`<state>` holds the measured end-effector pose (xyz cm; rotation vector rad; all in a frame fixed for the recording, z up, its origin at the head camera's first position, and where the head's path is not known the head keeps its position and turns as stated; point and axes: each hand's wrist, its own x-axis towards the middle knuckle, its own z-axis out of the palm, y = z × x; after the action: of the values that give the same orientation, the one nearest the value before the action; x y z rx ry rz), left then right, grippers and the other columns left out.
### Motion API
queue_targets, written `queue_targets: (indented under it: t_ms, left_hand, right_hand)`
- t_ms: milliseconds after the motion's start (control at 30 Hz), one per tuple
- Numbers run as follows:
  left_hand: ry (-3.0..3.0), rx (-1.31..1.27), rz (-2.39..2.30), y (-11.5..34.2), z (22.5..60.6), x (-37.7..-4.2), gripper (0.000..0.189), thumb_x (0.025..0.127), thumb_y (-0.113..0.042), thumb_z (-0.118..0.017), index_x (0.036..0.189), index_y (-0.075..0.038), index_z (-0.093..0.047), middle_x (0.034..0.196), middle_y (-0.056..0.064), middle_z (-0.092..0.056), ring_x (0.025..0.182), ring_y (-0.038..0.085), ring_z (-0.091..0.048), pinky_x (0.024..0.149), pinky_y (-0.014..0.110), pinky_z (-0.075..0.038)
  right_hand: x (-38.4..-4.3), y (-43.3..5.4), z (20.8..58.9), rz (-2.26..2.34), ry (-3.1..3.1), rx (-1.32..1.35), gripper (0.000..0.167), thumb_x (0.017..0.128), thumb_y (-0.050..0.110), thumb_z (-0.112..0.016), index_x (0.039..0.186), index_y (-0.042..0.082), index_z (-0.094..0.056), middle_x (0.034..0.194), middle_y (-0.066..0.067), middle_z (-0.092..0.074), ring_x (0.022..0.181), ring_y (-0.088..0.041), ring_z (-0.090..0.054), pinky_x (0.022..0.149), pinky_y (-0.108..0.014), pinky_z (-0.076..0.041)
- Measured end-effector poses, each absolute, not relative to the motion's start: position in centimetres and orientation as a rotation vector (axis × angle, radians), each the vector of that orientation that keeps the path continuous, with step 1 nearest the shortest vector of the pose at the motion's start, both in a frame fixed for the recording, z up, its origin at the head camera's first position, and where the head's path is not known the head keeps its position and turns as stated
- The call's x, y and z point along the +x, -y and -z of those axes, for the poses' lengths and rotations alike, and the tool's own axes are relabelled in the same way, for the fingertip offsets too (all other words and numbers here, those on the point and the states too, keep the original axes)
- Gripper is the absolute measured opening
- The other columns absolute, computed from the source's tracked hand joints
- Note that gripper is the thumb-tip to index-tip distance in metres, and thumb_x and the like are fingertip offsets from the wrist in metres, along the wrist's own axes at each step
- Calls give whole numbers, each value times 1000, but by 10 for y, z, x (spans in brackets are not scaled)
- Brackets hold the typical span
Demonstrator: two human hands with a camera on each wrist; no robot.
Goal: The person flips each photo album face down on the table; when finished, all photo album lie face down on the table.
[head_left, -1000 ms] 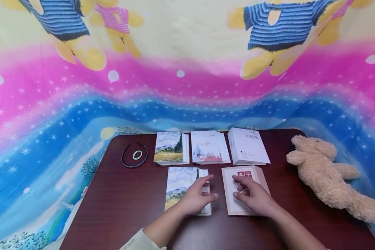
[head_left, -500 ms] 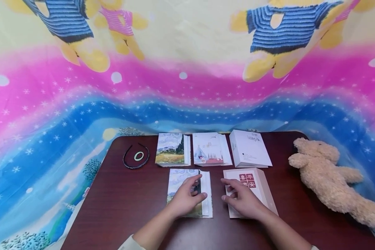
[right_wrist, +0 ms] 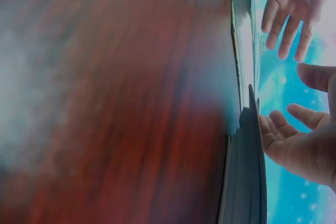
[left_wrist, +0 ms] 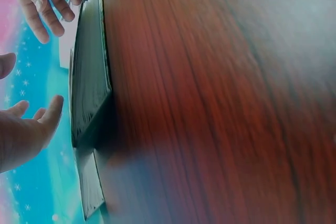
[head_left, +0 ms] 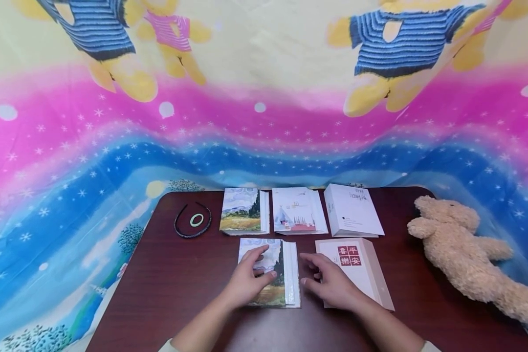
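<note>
Red-stamped book (head_left: 356,271) uncovered as right hand (head_left: 330,286) slid left

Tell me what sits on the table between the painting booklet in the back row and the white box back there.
One thing: a white card set with a tent picture, between the painting booklet and the white box. The head view shows it.

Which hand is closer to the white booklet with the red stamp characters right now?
Right. The right hand lies at the booklet with the red characters, overlapping its left edge, fingers relaxed. The left hand sits over the landscape-cover booklet, one booklet to the left.
</note>
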<state>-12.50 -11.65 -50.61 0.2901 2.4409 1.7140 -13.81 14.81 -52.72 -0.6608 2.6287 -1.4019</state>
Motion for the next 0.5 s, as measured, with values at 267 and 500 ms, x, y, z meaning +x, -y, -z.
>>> queue_targets:
  t_ms: [267, 500]
  left_hand:
    - [-2501, 223, -1633, 128, 506, -121, 69, 92, -20, -78, 153, -8, -48, 150, 22, -46, 108, 36, -67, 89, 42, -58]
    - [-2594, 189, -1596, 142, 505, -118, 69, 90, -18, -80, 151, -6, -51, 145, 21, -50, 111, 36, -63, 87, 42, -57]
  right_hand:
    - [-141, -131, 530, 1368, -2581, -645, 62, 89, 15, -80, 145, 2, -56, 129, -16, -61, 109, -30, -60, 87, -38, -57]
    - [-143, -122, 530, 1366, -2543, -647, 68, 87, 16, -82, 147, 1, -54, 129, -17, -57, 106, -29, -58, 81, -35, -58]
